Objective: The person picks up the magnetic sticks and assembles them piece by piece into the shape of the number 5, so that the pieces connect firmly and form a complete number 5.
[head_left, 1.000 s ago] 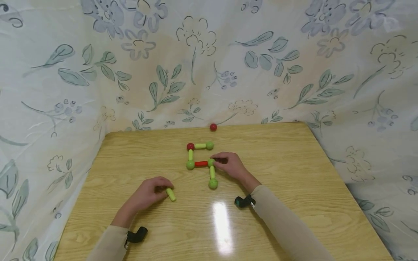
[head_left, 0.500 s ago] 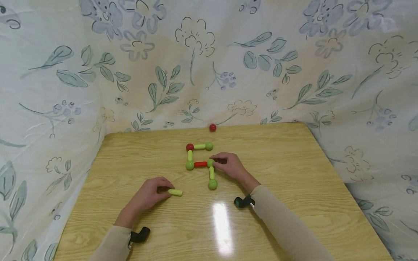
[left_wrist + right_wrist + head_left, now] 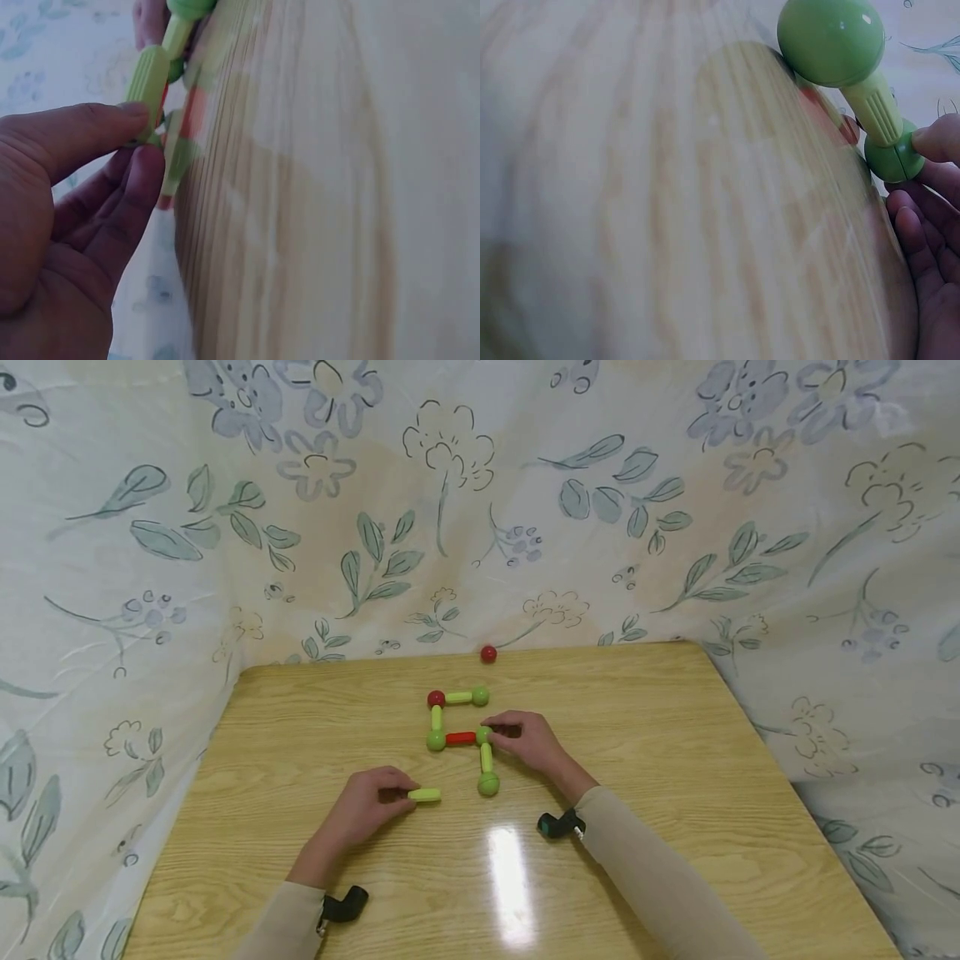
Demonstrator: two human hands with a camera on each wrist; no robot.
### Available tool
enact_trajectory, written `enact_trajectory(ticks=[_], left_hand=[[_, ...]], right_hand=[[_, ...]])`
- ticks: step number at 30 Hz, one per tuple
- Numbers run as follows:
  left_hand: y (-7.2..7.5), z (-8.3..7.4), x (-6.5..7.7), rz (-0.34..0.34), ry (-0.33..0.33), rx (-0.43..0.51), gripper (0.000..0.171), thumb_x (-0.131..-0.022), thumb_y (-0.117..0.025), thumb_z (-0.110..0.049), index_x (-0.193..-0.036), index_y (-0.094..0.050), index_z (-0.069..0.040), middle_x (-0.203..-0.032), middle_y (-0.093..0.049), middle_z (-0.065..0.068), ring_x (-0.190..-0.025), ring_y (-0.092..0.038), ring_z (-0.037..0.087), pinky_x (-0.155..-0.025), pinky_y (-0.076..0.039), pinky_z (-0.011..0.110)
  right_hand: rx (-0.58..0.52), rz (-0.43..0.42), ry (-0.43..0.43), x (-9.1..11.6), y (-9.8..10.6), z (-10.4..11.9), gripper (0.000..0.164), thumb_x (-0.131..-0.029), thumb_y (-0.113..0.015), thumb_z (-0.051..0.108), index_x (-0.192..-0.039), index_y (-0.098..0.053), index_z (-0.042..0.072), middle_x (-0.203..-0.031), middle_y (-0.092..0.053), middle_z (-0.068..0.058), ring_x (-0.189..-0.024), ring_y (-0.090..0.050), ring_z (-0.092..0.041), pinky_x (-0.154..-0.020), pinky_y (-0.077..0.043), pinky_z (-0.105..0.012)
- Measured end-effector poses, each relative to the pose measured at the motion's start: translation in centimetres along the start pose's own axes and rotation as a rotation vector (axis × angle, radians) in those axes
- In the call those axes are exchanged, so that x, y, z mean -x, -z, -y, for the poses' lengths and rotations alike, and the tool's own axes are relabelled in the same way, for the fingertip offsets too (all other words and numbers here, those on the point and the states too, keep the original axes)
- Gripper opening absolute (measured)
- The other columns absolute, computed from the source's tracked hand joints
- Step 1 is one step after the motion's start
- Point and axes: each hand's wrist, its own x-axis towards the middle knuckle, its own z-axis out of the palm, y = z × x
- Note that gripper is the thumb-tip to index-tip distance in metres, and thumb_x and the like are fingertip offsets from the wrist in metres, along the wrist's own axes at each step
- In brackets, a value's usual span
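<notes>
Between thumb and fingers my left hand (image 3: 372, 803) pinches a light-green rod (image 3: 425, 795), which points right toward a joined figure of balls and rods. In the left wrist view the ridged rod (image 3: 148, 79) sticks up past the thumb tip. My right hand (image 3: 534, 744) pinches a green ball (image 3: 484, 735) at the figure's right middle corner. From that ball a red rod (image 3: 461, 738) runs left to another green ball (image 3: 436, 740). A light-green rod (image 3: 487, 758) runs from it toward me, ending in a green ball (image 3: 488, 784); this ball (image 3: 831, 41) looms large in the right wrist view.
Farther back, the figure continues through a red ball (image 3: 436, 699) and a light-green rod (image 3: 458, 697) to a green ball (image 3: 480, 696). A loose red ball (image 3: 489, 653) sits at the back edge of the wooden table (image 3: 637, 710). Floral cloth (image 3: 465, 510) hangs behind.
My left hand has moved right, closer to the figure. The light-green rod in it has turned from slanting toward me to lying nearly sideways. My right hand has stayed on the green ball.
</notes>
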Motion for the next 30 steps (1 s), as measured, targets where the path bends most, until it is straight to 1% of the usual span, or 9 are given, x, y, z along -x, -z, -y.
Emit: enact_trajectory(ticks=[5,10,16,21,30], left_hand=[[-0.6,-0.8,-0.5,-0.017,-0.001,0.019,0.018,-0.093,-0.088,-0.010,-0.109,-0.085,-0.018,-0.100,-0.072,-0.011,-0.087,-0.066,0.007,-0.080,-0.059,0.032],[-1.3,-1.4,-0.8,-0.003,0.008,0.048,0.016,-0.094,-0.086,-0.009,-0.108,-0.084,-0.015,-0.100,-0.072,-0.009,-0.086,-0.067,0.008,-0.079,-0.059,0.031],[-2.1,-1.7,-1.4,0.004,0.002,0.026,0.015,-0.095,-0.086,-0.009,-0.109,-0.084,-0.016,-0.100,-0.071,-0.010,-0.086,-0.066,0.007,-0.078,-0.059,0.030],[-2.6,-1.9,-2.1,0.007,0.001,0.025,0.015,-0.095,-0.086,-0.011,-0.109,-0.084,-0.016,-0.099,-0.071,-0.010,-0.085,-0.065,0.007,-0.077,-0.058,0.030],[-3.2,-2.3,-2.8,0.005,0.017,0.027,0.014,-0.096,-0.085,-0.011,-0.110,-0.084,-0.016,-0.095,-0.070,-0.014,-0.084,-0.065,0.007,-0.077,-0.057,0.030]], right_hand=[[0.008,-0.003,0.003,-0.1,0.0,-0.1,0.024,-0.102,-0.081,0.023,-0.125,-0.083,0.017,-0.110,-0.076,0.005,-0.100,-0.067,-0.017,-0.090,-0.055,-0.038],[0.002,-0.002,0.008,0.0,0.0,-0.2,0.024,-0.101,-0.081,0.023,-0.125,-0.083,0.016,-0.109,-0.076,0.005,-0.099,-0.067,-0.017,-0.089,-0.055,-0.037],[0.000,-0.003,0.022,0.1,0.0,0.0,0.024,-0.102,-0.080,0.021,-0.125,-0.083,0.015,-0.108,-0.076,0.004,-0.098,-0.067,-0.018,-0.088,-0.056,-0.037],[0.012,-0.005,0.017,-0.1,-0.1,-0.2,0.024,-0.102,-0.080,0.022,-0.125,-0.083,0.016,-0.109,-0.077,0.005,-0.099,-0.067,-0.017,-0.089,-0.056,-0.036],[0.013,-0.005,0.007,-0.2,-0.2,-0.6,0.023,-0.102,-0.080,0.022,-0.124,-0.083,0.017,-0.110,-0.076,0.006,-0.100,-0.067,-0.016,-0.090,-0.056,-0.036]])
